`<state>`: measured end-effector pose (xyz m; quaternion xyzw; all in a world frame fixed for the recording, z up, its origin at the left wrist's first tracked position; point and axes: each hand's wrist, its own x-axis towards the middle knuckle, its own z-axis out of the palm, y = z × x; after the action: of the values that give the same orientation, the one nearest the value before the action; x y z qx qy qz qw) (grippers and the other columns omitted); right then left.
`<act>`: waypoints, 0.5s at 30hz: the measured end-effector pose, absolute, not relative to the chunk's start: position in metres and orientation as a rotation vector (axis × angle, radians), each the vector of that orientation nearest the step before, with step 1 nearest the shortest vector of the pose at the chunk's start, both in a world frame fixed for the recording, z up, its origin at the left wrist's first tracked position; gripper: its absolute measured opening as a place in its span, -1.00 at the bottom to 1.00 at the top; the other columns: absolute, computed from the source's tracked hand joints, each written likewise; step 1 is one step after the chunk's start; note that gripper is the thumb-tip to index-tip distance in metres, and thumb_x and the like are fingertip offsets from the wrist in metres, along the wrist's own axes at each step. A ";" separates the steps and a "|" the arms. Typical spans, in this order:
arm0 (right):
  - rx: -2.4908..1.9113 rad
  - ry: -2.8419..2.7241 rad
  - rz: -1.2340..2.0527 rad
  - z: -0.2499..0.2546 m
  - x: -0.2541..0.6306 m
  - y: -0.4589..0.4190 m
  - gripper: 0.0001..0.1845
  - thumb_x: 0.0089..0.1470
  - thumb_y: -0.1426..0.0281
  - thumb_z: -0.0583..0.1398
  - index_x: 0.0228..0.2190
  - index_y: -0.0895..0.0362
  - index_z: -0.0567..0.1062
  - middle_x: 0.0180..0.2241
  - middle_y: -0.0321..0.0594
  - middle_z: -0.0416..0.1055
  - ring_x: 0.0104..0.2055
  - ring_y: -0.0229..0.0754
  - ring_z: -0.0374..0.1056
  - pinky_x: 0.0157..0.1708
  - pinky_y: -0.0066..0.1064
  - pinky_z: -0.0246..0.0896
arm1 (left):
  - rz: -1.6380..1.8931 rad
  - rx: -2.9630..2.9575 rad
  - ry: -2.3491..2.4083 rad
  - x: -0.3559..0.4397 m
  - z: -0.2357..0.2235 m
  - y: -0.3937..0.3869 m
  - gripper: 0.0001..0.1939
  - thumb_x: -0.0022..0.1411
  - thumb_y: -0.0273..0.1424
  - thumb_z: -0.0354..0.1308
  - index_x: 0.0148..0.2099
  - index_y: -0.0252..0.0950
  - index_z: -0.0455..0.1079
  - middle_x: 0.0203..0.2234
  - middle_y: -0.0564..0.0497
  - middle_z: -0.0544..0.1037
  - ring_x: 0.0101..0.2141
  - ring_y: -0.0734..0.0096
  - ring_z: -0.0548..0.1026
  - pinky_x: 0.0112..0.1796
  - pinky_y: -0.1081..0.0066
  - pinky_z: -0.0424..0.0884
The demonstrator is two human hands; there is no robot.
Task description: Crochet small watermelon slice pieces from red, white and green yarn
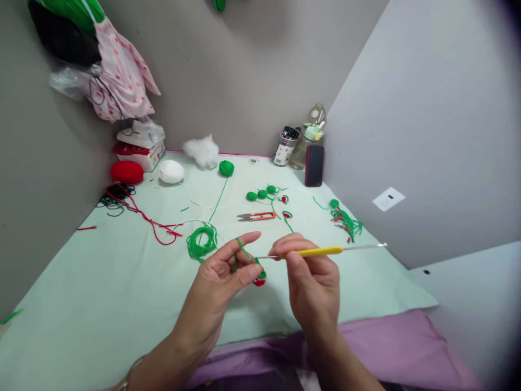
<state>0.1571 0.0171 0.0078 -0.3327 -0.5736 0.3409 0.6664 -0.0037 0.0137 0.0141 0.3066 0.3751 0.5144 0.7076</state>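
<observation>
My left hand (pixel 228 271) pinches a small red, white and green crochet piece (pixel 259 279) between thumb and fingers. Green yarn (pixel 243 248) runs over its raised index finger. In my right hand (pixel 311 277) is a crochet hook (pixel 321 251) with a yellow handle and metal tips at both ends, gripped like a pen. Its left tip meets the green yarn at the top of the piece. A loose coil of green yarn (pixel 202 241) lies left of my left hand, and a thread runs from it back to a green yarn ball (pixel 226 168).
Orange-handled thread snips (pixel 257 216) lie ahead, near small green crochet balls (pixel 262 194). Yarn scraps (pixel 345 220) lie to the right. Red yarn (pixel 127 172), white yarn (pixel 171 171) and stuffing (pixel 202 151) sit back left. A pen cup (pixel 284 147), bottle (pixel 305 144) and phone (pixel 315 166) stand back right.
</observation>
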 end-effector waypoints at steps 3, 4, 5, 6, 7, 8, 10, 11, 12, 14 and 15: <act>-0.735 -1.369 0.808 0.009 0.153 0.017 -0.84 0.38 0.34 0.29 -0.18 -0.05 0.73 -0.25 -0.24 0.66 -0.15 -0.16 0.56 -0.13 -0.33 0.48 | 1.131 0.706 0.855 -0.001 0.014 0.013 -0.57 0.07 -0.27 0.60 0.03 0.06 0.72 -0.42 0.13 0.50 -0.33 0.47 0.42 -0.15 0.42 0.36; -0.736 -1.374 0.808 0.010 0.152 0.017 -0.83 0.38 0.34 0.28 -0.16 -0.06 0.73 -0.24 -0.25 0.67 -0.16 -0.16 0.56 -0.14 -0.34 0.48 | 1.128 0.697 0.847 0.000 0.015 0.013 -0.56 0.07 -0.26 0.60 0.03 0.06 0.72 -0.41 0.13 0.50 -0.33 0.47 0.43 -0.14 0.41 0.36; -0.739 -1.370 0.809 0.010 0.151 0.016 -0.82 0.39 0.35 0.28 -0.15 -0.07 0.73 -0.24 -0.25 0.67 -0.19 -0.17 0.57 -0.16 -0.35 0.49 | 1.125 0.687 0.835 0.000 0.016 0.013 -0.55 0.06 -0.25 0.61 0.03 0.06 0.72 -0.41 0.13 0.50 -0.31 0.45 0.43 -0.14 0.41 0.35; -0.742 -1.364 0.809 0.011 0.150 0.015 -0.81 0.39 0.36 0.27 -0.15 -0.07 0.73 -0.25 -0.26 0.67 -0.22 -0.19 0.56 -0.19 -0.36 0.48 | 1.124 0.674 0.823 0.001 0.016 0.013 -0.56 0.05 -0.24 0.61 0.02 0.05 0.72 -0.41 0.12 0.50 -0.30 0.44 0.43 -0.14 0.40 0.35; -0.742 -1.359 0.810 0.012 0.150 0.015 -0.81 0.39 0.36 0.27 -0.15 -0.08 0.73 -0.25 -0.26 0.66 -0.24 -0.19 0.55 -0.22 -0.37 0.48 | 1.125 0.657 0.813 0.001 0.017 0.013 -0.56 0.04 -0.23 0.61 0.01 0.03 0.73 -0.41 0.12 0.49 -0.29 0.43 0.43 -0.13 0.40 0.35; -0.739 -1.361 0.807 0.012 0.150 0.014 -0.81 0.39 0.37 0.27 -0.16 -0.07 0.73 -0.26 -0.26 0.66 -0.25 -0.19 0.55 -0.23 -0.37 0.48 | 1.124 0.638 0.804 0.000 0.018 0.014 -0.56 0.04 -0.22 0.61 0.01 0.01 0.73 -0.42 0.11 0.49 -0.28 0.42 0.42 -0.12 0.40 0.34; -0.740 -1.375 0.788 0.012 0.152 0.014 -0.82 0.38 0.37 0.28 -0.17 -0.06 0.73 -0.26 -0.25 0.65 -0.24 -0.18 0.54 -0.23 -0.36 0.47 | 1.108 0.599 0.782 -0.001 0.018 0.015 -0.55 0.04 -0.23 0.61 0.03 -0.01 0.73 -0.42 0.11 0.48 -0.29 0.44 0.40 -0.10 0.41 0.32; -0.745 -1.376 0.775 0.011 0.154 0.015 -0.82 0.38 0.37 0.28 -0.18 -0.05 0.73 -0.27 -0.25 0.64 -0.22 -0.18 0.54 -0.21 -0.35 0.46 | 1.088 0.577 0.766 -0.003 0.017 0.016 -0.53 0.05 -0.24 0.61 0.05 -0.03 0.72 -0.42 0.12 0.48 -0.30 0.45 0.39 -0.10 0.41 0.31; -0.753 -1.365 0.767 0.011 0.156 0.016 -0.83 0.38 0.37 0.28 -0.19 -0.03 0.73 -0.28 -0.24 0.63 -0.21 -0.17 0.53 -0.19 -0.35 0.46 | 1.066 0.554 0.745 -0.005 0.017 0.017 -0.50 0.05 -0.26 0.61 0.07 -0.05 0.71 -0.42 0.12 0.47 -0.31 0.46 0.38 -0.10 0.41 0.30; -0.769 -1.308 0.779 0.010 0.161 0.019 -0.83 0.38 0.35 0.28 -0.23 -0.01 0.72 -0.30 -0.24 0.62 -0.22 -0.17 0.50 -0.20 -0.35 0.44 | 1.021 0.515 0.704 -0.007 0.016 0.019 -0.49 0.04 -0.29 0.61 0.08 -0.11 0.71 -0.42 0.11 0.47 -0.30 0.46 0.40 -0.10 0.41 0.31; -0.773 -1.271 0.796 0.011 0.163 0.021 -0.82 0.37 0.35 0.28 -0.25 0.01 0.71 -0.32 -0.23 0.60 -0.25 -0.18 0.49 -0.23 -0.35 0.43 | 1.006 0.501 0.691 -0.008 0.016 0.019 -0.50 0.04 -0.29 0.62 0.07 -0.13 0.71 -0.42 0.10 0.47 -0.29 0.45 0.42 -0.10 0.41 0.31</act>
<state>0.1631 0.0206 0.0107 -0.3421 -0.5629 0.3522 0.6648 -0.0078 0.0194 0.0161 0.2325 0.3208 0.4674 0.7903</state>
